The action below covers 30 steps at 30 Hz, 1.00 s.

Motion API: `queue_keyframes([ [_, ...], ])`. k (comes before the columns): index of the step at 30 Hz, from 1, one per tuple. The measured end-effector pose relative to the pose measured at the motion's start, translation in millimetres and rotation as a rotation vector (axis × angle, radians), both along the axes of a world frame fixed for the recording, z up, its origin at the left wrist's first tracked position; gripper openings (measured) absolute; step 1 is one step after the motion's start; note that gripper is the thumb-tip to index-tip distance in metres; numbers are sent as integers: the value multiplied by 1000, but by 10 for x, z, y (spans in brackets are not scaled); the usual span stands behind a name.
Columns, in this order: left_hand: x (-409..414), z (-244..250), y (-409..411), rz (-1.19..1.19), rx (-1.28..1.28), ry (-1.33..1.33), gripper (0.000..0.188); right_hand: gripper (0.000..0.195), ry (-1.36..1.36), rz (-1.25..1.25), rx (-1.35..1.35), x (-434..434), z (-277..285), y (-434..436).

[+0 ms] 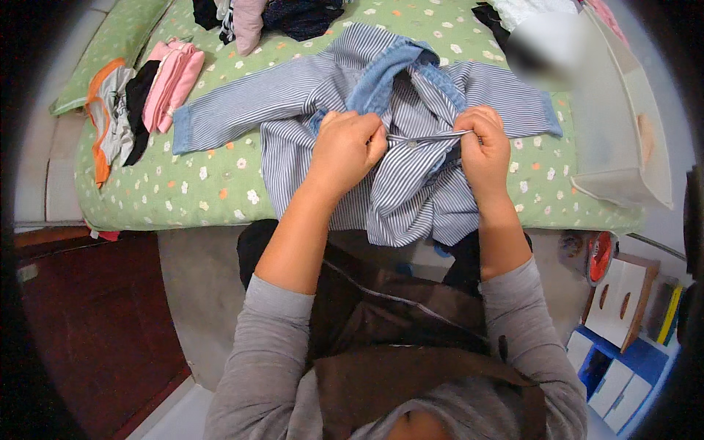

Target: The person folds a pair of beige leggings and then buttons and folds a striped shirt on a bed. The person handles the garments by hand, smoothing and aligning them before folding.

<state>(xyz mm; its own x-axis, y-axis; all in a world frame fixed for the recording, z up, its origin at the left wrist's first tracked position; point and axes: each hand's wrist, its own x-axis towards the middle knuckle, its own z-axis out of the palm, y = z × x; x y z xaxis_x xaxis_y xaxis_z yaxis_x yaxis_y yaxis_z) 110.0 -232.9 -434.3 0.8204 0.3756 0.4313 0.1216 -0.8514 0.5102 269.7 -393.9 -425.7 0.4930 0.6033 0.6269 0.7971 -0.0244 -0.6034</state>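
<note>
A blue-and-white striped long-sleeved shirt (297, 93) with a denim collar and cuffs lies spread on the bed, its sleeves reaching out to both sides. My left hand (347, 144) is closed in a fist on the front edge of the shirt. Opposite it, my right hand (482, 146) grips the same strip of fabric, which is stretched taut between the two fists. A small button (412, 143) shows on that strip. The lower front hangs in loose folds over the bed's near edge.
A green flowered bedsheet (220, 192) covers the bed. Folded pink cloth (174, 82), a black garment (142, 110) and an orange-trimmed grey garment (113, 115) lie at left. More clothes (300, 16) sit at the back. A pale fabric bin (610, 121) stands at right, near a small drawer unit (616, 379).
</note>
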Motion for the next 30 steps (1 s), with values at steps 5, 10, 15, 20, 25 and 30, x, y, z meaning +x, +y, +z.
queue_keyframes([
  [5,-60,108,10,-66,-133,-98,11,9,174,-50,-77,38,-161,29],
  [10,109,16,-208,-209,-170,-87,13,9,-116,-110,-40,54,-376,-7],
  [15,-70,-151,-83,-256,-451,273,16,8,-237,-32,27,-272,-372,201],
  [20,-194,-523,271,-389,-719,389,42,17,-262,-6,57,-379,-643,314],
  [25,-96,-94,100,-384,-448,498,33,23,-255,18,-21,-317,-637,406],
  [30,20,-170,-12,-258,-772,338,30,43,-202,135,-63,-142,-601,223],
])
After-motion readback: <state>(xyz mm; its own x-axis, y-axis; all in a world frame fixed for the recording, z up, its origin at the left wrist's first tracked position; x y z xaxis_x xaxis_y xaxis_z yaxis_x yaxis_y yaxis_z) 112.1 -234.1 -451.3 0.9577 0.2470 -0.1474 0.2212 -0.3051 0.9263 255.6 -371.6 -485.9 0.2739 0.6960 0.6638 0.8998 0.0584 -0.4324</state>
